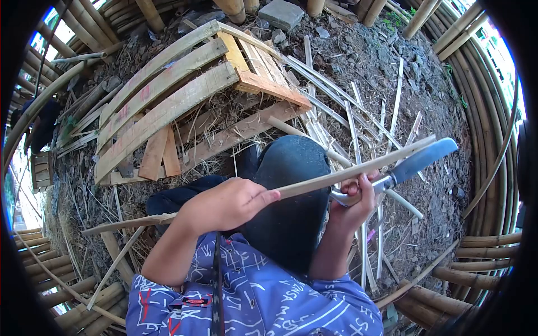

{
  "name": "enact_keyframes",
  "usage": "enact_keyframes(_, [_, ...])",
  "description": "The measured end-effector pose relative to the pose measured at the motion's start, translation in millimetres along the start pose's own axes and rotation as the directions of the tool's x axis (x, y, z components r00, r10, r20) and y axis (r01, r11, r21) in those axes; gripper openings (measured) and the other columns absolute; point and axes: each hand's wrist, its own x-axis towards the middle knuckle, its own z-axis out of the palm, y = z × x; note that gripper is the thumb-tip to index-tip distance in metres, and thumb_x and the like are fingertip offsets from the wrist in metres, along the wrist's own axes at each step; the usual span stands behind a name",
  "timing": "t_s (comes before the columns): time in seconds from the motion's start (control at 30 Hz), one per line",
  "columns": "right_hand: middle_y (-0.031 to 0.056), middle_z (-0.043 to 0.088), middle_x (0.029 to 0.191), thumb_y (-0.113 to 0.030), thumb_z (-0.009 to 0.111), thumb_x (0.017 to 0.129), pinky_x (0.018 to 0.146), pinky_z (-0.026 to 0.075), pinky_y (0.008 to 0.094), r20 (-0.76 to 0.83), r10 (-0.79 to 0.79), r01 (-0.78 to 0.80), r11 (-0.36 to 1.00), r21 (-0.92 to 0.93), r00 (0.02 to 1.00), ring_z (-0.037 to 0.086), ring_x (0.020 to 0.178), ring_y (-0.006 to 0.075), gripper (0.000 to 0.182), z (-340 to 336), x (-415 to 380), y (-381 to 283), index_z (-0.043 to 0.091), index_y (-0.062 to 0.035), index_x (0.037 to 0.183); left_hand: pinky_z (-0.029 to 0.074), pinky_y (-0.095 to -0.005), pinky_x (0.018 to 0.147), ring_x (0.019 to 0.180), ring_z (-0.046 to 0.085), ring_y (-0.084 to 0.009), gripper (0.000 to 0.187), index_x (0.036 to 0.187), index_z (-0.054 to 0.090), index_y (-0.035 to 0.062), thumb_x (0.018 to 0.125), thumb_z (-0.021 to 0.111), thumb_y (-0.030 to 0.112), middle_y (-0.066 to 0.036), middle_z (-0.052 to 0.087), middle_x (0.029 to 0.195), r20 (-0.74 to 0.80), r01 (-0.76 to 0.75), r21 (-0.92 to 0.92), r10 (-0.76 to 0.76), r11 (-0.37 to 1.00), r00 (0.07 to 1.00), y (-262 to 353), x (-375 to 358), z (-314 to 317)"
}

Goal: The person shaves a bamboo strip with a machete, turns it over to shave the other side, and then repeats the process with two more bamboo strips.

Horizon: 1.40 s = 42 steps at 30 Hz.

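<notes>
A long split bamboo strip [347, 172] runs slantwise across my lap, from the lower left up to the right. My left hand [232, 204] is closed around it near its middle, thumb lying along the strip. In my right hand [358, 193] is a knife [426, 159] with a broad blade and a shiny metal handle, its tip pointing up and right. The blade lies along the strip's right end, overlapping it in this view. Fingers of the right hand curl at the handle, close under the strip. My dark-clad knee [294, 168] is beneath the strip.
A slatted wooden crate [168, 84] stands ahead on the left. Thin bamboo strips [358, 123] lie scattered on the dirt ground [431, 112] to the right. A stone block [282, 14] sits at the back. Bamboo pole walls [493, 151] surround the space.
</notes>
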Motion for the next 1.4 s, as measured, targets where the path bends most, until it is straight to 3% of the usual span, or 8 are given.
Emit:
enact_keyframes(0.07, [0.0034, 0.050, 0.069, 0.002, 0.056, 0.083, 0.047, 0.044, 0.0244, 0.011, -0.040, 0.041, 0.999, -0.011, 0.999, 0.048, 0.049, 0.0083, 0.021, -15.1, -1.2, 1.8, 0.043, -0.0083, 0.097, 0.043, -0.0457, 0.059, 0.057, 0.055, -0.0384, 0.055, 0.074, 0.059, -0.0063, 0.099, 0.045, 0.040, -0.022, 0.054, 0.059, -0.066, 0.052, 0.125, -0.044, 0.991, 0.997, 7.4, 2.0, 4.4])
enact_keyframes(0.2, [0.0081, 0.054, 0.074, 0.003, 0.056, 0.082, 0.049, 0.045, 0.0247, -0.031, -0.181, 0.165, 0.945, -0.283, 0.983, 0.050, 0.050, 0.0110, 0.025, -33.4, -9.8, -1.8, 0.041, -0.0052, 0.101, 0.043, -0.0447, 0.058, 0.057, 0.055, -0.0374, 0.045, 0.080, 0.061, -0.0042, 0.100, 0.044, 0.032, -0.021, 0.052, 0.059, -0.061, 0.186, 0.169, -0.178, 0.968, 0.982, 29.9, 0.4, 5.2])
enact_keyframes(0.43, [0.0111, 0.062, 0.081, 0.007, 0.057, 0.084, 0.060, 0.053, 0.0263, 0.191, -0.164, 0.248, 0.742, -0.623, 0.968, 0.065, 0.064, 0.0155, 0.017, -61.4, -20.1, -7.4, 0.047, 0.0019, 0.096, 0.043, -0.0515, 0.062, 0.068, 0.058, -0.0452, 0.036, 0.076, 0.056, -0.0017, 0.098, 0.046, 0.025, -0.027, 0.056, 0.067, -0.449, 0.148, 0.398, 0.051, 0.905, 0.892, 40.9, 7.8, 10.8])
enact_keyframes(0.6, [0.0119, 0.066, 0.074, -0.002, 0.070, 0.077, 0.060, 0.051, 0.0305, 0.442, -0.053, 0.437, 0.297, -0.849, 0.895, 0.067, 0.065, 0.0203, 0.028, -51.4, -3.1, -10.9, 0.059, -0.0027, 0.103, 0.043, -0.0528, 0.060, 0.068, 0.058, -0.0459, 0.031, 0.081, 0.053, -0.0007, 0.098, 0.047, 0.025, -0.027, 0.057, 0.068, -0.436, 0.159, 0.488, 0.082, 0.858, 0.896, 51.5, 12.8, 14.9])
enact_keyframes(0.8, [0.0188, 0.065, 0.078, 0.001, 0.068, 0.069, 0.060, 0.053, 0.0392, 0.634, -0.025, 0.619, 0.247, -0.745, 0.773, 0.066, 0.072, 0.0363, 0.035, -38.9, -0.1, -12.1, 0.060, -0.0050, 0.102, 0.044, -0.0549, 0.056, 0.063, 0.059, -0.0452, 0.021, 0.088, 0.052, 0.0034, 0.097, 0.050, 0.022, -0.025, 0.057, 0.062, -0.471, 0.153, 0.561, 0.161, 0.814, 0.867, 52.8, 20.4, 20.2])
enact_keyframes(1.13, [0.0108, 0.060, 0.066, 0.001, 0.071, 0.066, 0.054, 0.050, 0.0329, 0.670, 0.017, 0.645, 0.253, -0.721, 0.742, 0.064, 0.059, 0.0268, 0.033, -29.3, -0.2, -9.1, 0.060, -0.0041, 0.097, 0.045, -0.0516, 0.051, 0.057, 0.059, -0.0422, 0.016, 0.094, 0.054, 0.0052, 0.097, 0.050, 0.020, -0.023, 0.057, 0.058, -0.466, 0.208, 0.640, 0.158, 0.740, 0.871, 55.7, 27.0, 31.6])
enact_keyframes(1.23, [0.0132, 0.059, 0.066, 0.001, 0.068, 0.065, 0.052, 0.049, 0.0360, 0.719, 0.026, 0.695, 0.235, -0.680, 0.695, 0.063, 0.058, 0.0304, 0.029, -14.8, 0.3, -11.6, 0.058, -0.0041, 0.091, 0.051, -0.0404, 0.046, 0.052, 0.064, -0.0311, 0.017, 0.097, 0.052, 0.0069, 0.098, 0.047, 0.023, -0.013, 0.060, 0.055, -0.435, 0.192, 0.735, 0.235, 0.650, 0.869, 51.1, 27.1, 30.3])
enact_keyframes(1.4, [0.0150, 0.061, 0.072, -0.007, 0.067, 0.064, 0.059, 0.050, 0.0448, 0.677, 0.191, 0.689, 0.008, -0.725, 0.711, 0.063, 0.066, 0.0356, 0.025, -11.2, 14.7, -10.3, 0.054, -0.0055, 0.085, 0.051, -0.0405, 0.046, 0.052, 0.064, -0.0311, 0.018, 0.103, 0.054, 0.0072, 0.099, 0.046, 0.023, -0.011, 0.061, 0.056, -0.432, 0.188, 0.737, 0.239, 0.649, 0.870, 47.3, 25.0, 28.2])
